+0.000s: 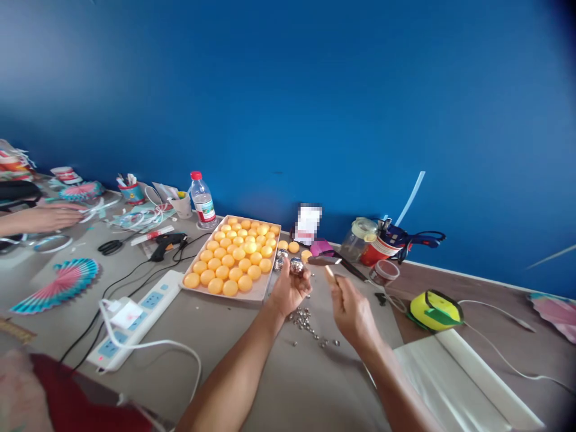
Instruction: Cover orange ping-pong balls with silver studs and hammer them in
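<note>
My left hand [291, 291] is closed around a shiny silver ball [297, 266], its surface broken up by bright facets or studs. In my right hand [353, 306] is a small hammer [324, 260], gripped by its pale wooden handle, the dark head beside and slightly above the ball, apart from it. More silver balls [279, 259] rest just behind my left fingers, partly hidden. Small shiny metal pieces [305, 319] lie scattered on the grey table [297, 384] between my wrists. Left of my left hand, a shallow tray [267, 291] holds many orange balls, with a few loose orange balls [294, 246] behind.
At left are a power strip [153, 306], glue gun [166, 243], scissors [110, 246], paper fan [67, 285] and water bottle [202, 201]. Another person's hand [58, 216] works far left. At right stand a jar [359, 239], red cup [382, 249] and yellow-green case [435, 309].
</note>
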Available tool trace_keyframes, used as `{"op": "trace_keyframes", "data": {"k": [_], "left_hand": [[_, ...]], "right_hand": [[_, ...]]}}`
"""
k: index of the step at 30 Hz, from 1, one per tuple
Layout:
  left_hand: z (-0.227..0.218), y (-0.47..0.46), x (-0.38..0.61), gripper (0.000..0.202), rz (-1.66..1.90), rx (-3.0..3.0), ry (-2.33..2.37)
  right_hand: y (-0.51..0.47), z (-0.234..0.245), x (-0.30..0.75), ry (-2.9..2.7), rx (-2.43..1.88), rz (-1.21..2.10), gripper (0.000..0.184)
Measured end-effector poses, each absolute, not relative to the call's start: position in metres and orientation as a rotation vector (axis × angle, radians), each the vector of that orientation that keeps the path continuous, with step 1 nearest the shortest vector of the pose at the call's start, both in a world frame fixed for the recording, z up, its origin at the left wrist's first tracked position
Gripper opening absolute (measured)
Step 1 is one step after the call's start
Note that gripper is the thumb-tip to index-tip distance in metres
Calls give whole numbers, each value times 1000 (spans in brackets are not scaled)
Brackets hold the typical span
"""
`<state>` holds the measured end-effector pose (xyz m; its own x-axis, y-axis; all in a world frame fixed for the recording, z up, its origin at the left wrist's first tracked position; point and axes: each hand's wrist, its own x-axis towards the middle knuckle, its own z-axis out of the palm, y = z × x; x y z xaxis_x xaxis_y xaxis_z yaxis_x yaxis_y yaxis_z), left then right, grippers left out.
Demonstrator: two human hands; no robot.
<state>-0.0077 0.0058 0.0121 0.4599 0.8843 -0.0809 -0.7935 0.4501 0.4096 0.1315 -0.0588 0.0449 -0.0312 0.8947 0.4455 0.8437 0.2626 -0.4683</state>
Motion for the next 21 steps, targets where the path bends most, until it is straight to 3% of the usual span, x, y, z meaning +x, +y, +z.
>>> {"op": "trace_keyframes", "data": {"k": [13,21], "left_hand": [[13,3,-7,41,1027,369,272],[13,2,-9,34,1007,417,248]], "right_hand": [[-62,53,133,-1779,-1545,40,23],[-64,63,134,-1844,-1649,266,24]]}}
